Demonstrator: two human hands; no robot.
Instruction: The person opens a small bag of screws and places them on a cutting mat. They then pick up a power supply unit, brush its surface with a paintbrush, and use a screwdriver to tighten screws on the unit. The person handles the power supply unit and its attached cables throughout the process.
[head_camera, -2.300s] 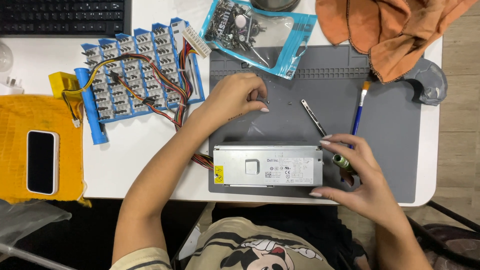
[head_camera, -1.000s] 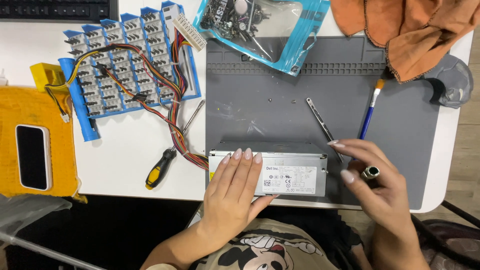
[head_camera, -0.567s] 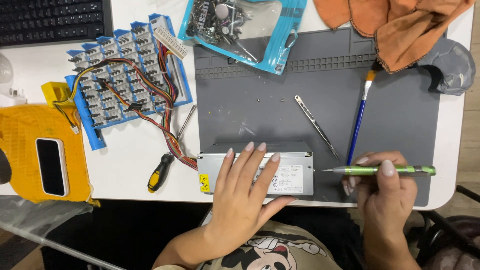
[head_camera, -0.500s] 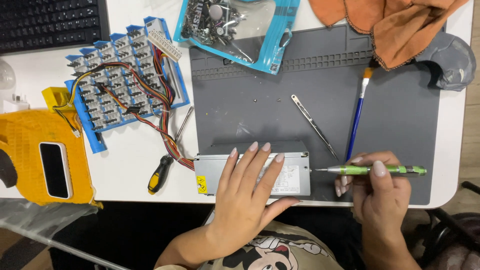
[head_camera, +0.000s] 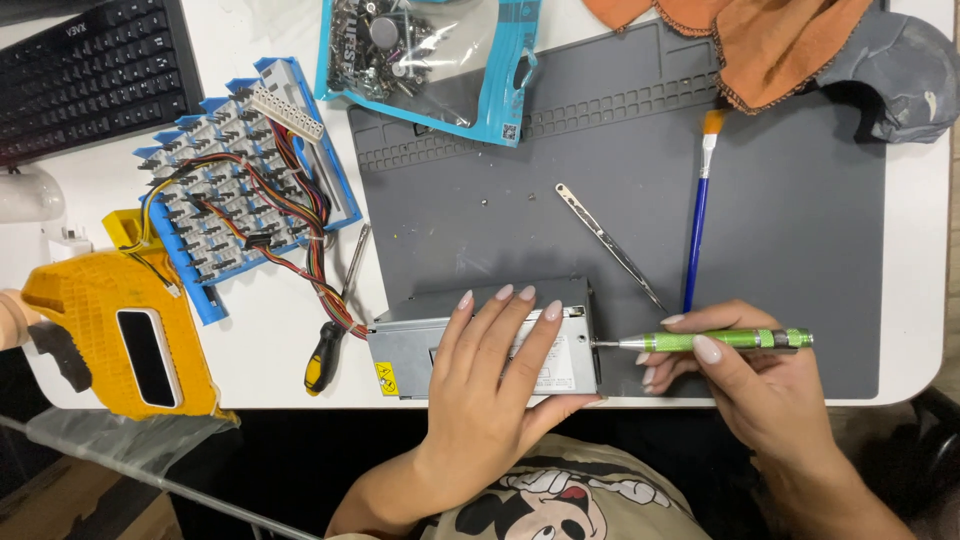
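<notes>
The power supply unit (head_camera: 485, 345) (a rigid metal box, probably heavy and smooth-sided) lies at the lower centre of the frame on the grey mat (head_camera: 800, 250). The left hand (head_camera: 490, 390) presses flat on top, fingers spread. The right hand (head_camera: 745, 375) pinches a green screwdriver (head_camera: 715, 341), tip at the box's right end. Best gripped by its long sides.

Power supply unit (head_camera: 420, 345): a grey metal box lying flat at the near edge of the grey mat (head_camera: 800, 250), its long side parallel to the bench edge, with a pale label on top and a small yellow warning sticker at its left corner; coloured wires leave its left end. Precision screwdriver (head_camera: 720, 341): slim, green-handled, held horizontal, its metal tip touching the box's right end face.
</notes>
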